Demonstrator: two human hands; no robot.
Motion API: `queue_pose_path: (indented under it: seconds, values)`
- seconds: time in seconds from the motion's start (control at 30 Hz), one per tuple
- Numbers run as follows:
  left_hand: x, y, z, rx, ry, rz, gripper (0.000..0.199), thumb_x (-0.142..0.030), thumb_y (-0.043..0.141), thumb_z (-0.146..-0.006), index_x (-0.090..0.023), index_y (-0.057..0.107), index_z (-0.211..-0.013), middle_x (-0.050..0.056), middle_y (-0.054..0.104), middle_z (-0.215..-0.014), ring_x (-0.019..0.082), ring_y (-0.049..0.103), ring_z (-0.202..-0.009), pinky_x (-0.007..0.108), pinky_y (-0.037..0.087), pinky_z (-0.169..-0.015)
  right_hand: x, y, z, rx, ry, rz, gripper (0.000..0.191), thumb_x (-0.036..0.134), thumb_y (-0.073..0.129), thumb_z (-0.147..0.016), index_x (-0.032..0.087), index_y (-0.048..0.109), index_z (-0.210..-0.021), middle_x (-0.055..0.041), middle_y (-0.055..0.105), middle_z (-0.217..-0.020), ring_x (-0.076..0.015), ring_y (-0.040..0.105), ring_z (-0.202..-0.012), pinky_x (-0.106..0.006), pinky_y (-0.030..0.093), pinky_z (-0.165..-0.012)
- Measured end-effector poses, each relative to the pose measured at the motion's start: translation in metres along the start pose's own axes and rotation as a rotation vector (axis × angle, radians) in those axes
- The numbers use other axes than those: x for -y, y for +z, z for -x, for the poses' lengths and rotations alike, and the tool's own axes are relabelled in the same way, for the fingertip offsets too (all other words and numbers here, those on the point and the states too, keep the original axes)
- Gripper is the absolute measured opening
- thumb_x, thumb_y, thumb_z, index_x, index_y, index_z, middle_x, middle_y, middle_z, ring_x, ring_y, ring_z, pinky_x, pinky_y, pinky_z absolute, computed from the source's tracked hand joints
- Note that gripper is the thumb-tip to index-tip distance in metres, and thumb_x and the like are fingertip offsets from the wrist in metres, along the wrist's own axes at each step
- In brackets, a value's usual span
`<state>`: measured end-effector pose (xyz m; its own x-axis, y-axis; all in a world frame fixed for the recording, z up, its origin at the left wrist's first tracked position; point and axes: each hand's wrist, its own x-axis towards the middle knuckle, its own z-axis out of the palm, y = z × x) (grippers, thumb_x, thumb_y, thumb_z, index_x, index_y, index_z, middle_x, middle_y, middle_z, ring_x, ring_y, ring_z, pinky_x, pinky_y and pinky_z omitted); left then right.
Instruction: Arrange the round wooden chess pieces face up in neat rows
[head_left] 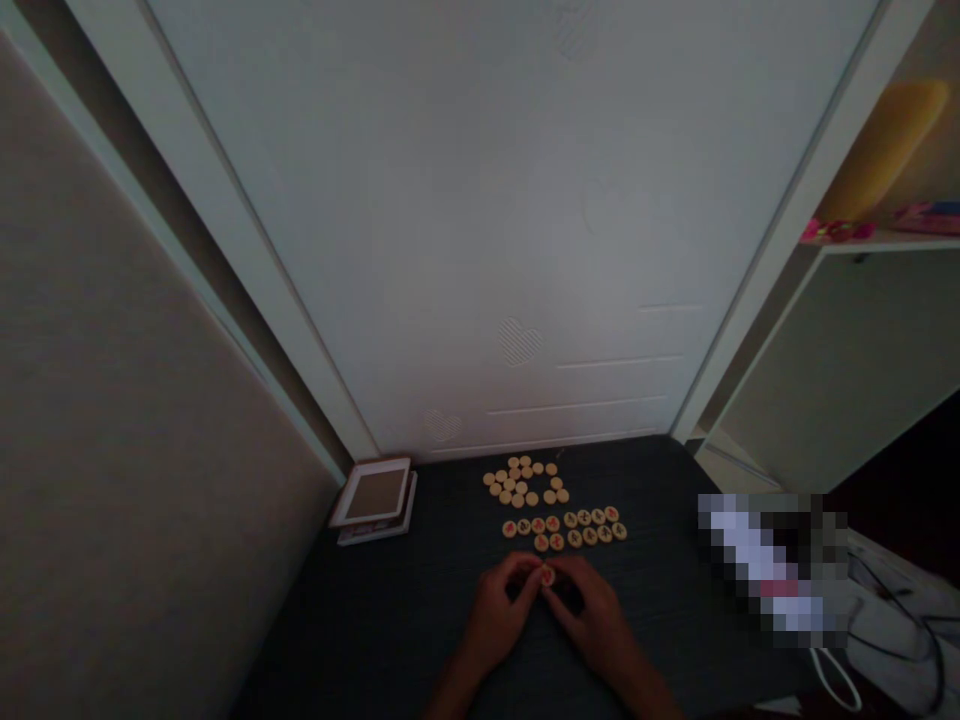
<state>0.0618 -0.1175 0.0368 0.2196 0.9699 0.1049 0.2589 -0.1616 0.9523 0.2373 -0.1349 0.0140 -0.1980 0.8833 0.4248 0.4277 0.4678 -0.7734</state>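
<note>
Between the fingertips of both hands is a round wooden Chinese chess piece (pixel 547 576), its red character facing up. My left hand (pixel 496 608) pinches it from the left, and my right hand (pixel 592 612) closes on it from the right. Just beyond my fingers, two rows of face-up pieces (pixel 574 538) show red and dark characters. Farther back lies a loose cluster of plain-faced pieces (pixel 514 474) with no characters visible.
On the dark table (pixel 375 620), a box with a white-framed lid (pixel 375 492) rests at the back left. A white panel with embossed hearts (pixel 517 340) rises behind the table. At the right are a pixelated patch (pixel 772 570), cables (pixel 892 610) and a shelf (pixel 892 245).
</note>
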Motion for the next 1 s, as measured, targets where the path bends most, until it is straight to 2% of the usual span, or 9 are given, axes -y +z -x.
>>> queue_pose_path:
  seconds: [0.2,0.47,0.73,1.0]
  values:
    - [-0.0003,0.0010,0.0011,0.024,-0.004,0.002,0.020,-0.039,0.062,-0.094,-0.024,0.071,-0.103,0.005,0.079,-0.099,0.022,0.074,-0.091,0.029,0.056,-0.083,-0.0055,0.0024,0.0017,-0.049,-0.051,0.039,0.024,0.025,0.061,-0.095,0.028,0.064,-0.119,-0.0054,0.070,-0.110,-0.0207,0.069,-0.101,-0.032,0.059,-0.089]
    - [0.0015,0.0002,0.0009,0.032,-0.037,0.024,0.022,-0.040,0.064,-0.091,-0.023,0.072,-0.103,0.004,0.080,-0.092,0.022,0.074,-0.084,0.029,0.057,-0.078,-0.0047,0.0027,0.0036,0.017,-0.090,0.045,0.035,0.020,0.060,-0.095,0.029,0.059,-0.128,-0.0061,0.068,-0.114,-0.0211,0.068,-0.105,-0.034,0.059,-0.092]
    - [-0.0032,-0.0006,-0.0006,0.036,-0.054,0.093,0.023,-0.042,0.064,-0.091,-0.021,0.070,-0.097,0.005,0.080,-0.090,0.022,0.074,-0.084,0.030,0.057,-0.078,0.0014,-0.0006,0.0006,-0.012,-0.043,0.043,0.021,0.023,0.059,-0.096,0.026,0.063,-0.117,-0.0066,0.069,-0.108,-0.0214,0.068,-0.099,-0.034,0.059,-0.088]
    - [-0.0050,-0.0008,-0.0008,0.033,-0.039,0.116,0.025,-0.042,0.065,-0.091,-0.020,0.068,-0.101,0.006,0.078,-0.092,0.021,0.073,-0.085,0.029,0.057,-0.078,-0.0034,0.0015,0.0036,-0.042,-0.053,0.045,0.029,0.023,0.054,-0.099,0.028,0.061,-0.127,-0.0075,0.070,-0.117,-0.0227,0.068,-0.109,-0.038,0.057,-0.097]
